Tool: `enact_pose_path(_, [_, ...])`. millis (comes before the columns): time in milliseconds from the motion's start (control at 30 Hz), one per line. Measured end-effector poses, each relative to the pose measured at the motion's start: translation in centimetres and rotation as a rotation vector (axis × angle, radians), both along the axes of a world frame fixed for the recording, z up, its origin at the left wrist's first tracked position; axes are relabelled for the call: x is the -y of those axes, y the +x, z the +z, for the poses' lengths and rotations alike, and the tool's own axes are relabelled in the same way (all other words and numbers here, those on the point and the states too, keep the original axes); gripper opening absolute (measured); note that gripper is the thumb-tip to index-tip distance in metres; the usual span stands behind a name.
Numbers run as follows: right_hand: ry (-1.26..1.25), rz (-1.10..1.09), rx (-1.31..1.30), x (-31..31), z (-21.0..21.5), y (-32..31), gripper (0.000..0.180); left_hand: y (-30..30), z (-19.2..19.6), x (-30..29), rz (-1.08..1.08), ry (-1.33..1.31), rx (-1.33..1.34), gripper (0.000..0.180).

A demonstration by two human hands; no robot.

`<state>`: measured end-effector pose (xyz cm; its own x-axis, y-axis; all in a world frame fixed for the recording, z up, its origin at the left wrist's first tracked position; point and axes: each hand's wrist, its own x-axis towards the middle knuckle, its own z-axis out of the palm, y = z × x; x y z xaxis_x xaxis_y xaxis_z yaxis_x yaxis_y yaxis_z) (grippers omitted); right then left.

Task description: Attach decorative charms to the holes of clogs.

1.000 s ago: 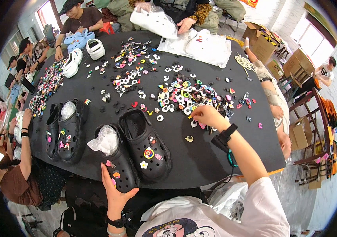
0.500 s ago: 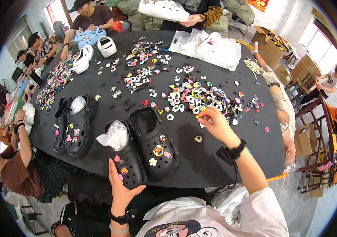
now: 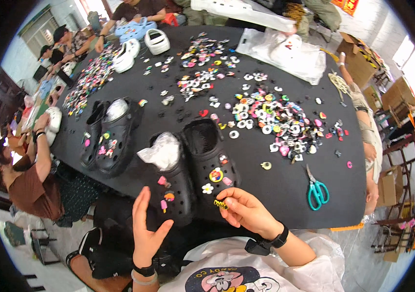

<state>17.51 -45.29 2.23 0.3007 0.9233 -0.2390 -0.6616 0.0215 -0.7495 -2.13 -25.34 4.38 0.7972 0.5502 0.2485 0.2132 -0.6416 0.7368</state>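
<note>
My right hand [image 3: 246,210] pinches a small black and yellow shoe charm [image 3: 220,204] between thumb and fingers, just in front of the right clog's toe. Fingers apart and empty, my left hand [image 3: 148,228] is at the toe of the left clog; whether it touches is unclear. Both are black: the left clog [image 3: 182,192] has white stuffing in its opening and pink and orange charms. On the right clog [image 3: 202,168] are a white flower, a round yellow-rimmed figure and other charms. A large heap of mixed charms [image 3: 270,117] lies beyond my right hand.
Teal-handled scissors [image 3: 318,194] lie at the right, near a loose yellowish charm [image 3: 266,165]. Another black clog pair [image 3: 117,143] stands left. More charm piles [image 3: 90,78], white clogs [image 3: 127,54] and a plastic bag [image 3: 285,58] lie farther back. Other people sit around the table.
My right hand has come from the charm heap to the right clog's toe, holding a charm. My left hand has loosened from the left clog. The scissors have come into sight.
</note>
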Motion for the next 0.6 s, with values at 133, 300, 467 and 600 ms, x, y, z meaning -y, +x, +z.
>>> enact_pose_path(133, [0.062, 0.038, -0.178, -2.0, -0.1, -1.4, 0.018, 1.1, 3.0, 1.6, -0.135, 0.006, 0.06, 0.027])
enact_pose_path(300, [0.086, 0.18, -0.044, -3.9, -0.1, -3.4, 0.013, 0.6, 2.2, 3.1, -0.17, -0.22, 0.064, 0.031])
enact_pose_path(467, [0.083, 0.252, 0.003, -4.4, -0.5, -4.5, 0.013, -0.6, 0.9, 3.6, -0.096, -0.189, 0.137, 0.028])
enact_pose_path(600, [0.043, 0.247, 0.025, -4.2, -0.5, -5.1, 0.012, -1.2, 0.1, 3.3, -0.118, -0.378, 0.104, 0.025])
